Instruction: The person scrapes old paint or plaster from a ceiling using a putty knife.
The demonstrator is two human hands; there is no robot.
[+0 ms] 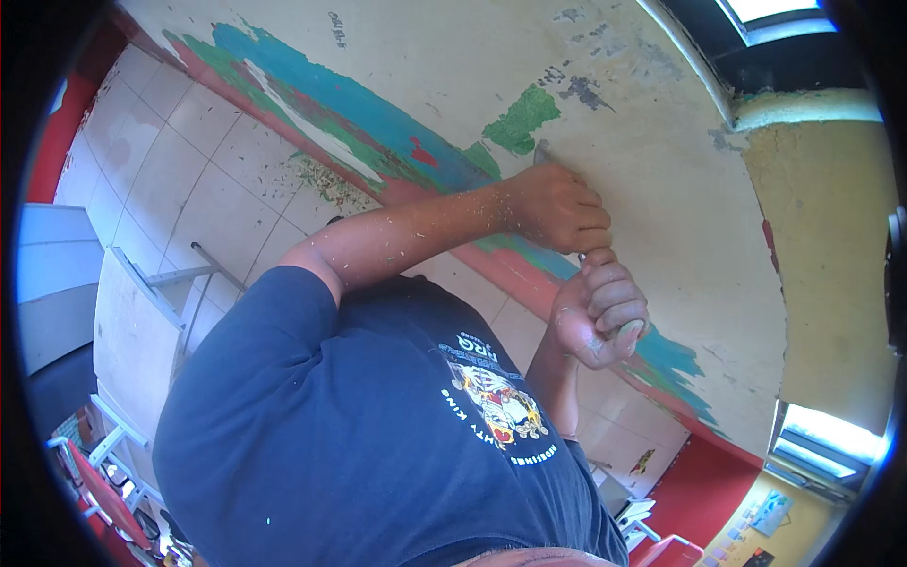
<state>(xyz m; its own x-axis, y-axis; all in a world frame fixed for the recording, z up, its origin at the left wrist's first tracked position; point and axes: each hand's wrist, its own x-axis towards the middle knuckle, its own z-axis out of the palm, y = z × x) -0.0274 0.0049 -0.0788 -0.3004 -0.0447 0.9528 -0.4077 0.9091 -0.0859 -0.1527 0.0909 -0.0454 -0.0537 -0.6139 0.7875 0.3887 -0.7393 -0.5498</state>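
Observation:
My left hand point(556, 209) is closed around a scraper, whose metal blade point(541, 154) pokes out beyond the fist against the painted wall. The blade lies beside a green patch point(523, 119) where the cream paint is gone. Just below, my right hand point(602, 312) is curled in a fist against the left one. A small shiny piece of the tool point(582, 259) shows between the fists; the rest of the handle is hidden. Paint flakes cling to my left forearm. The cream wall point(680, 248) has a band of blue, green and red bare patches low down.
Paint scrapings point(329, 181) lie on the tiled floor point(205, 184) by the wall's foot. At the left stand a white board or tabletop point(134, 333) with metal legs and a red chair point(106, 489). A dark-framed window point(786, 49) is at the upper right, a louvred window point(822, 439) lower right.

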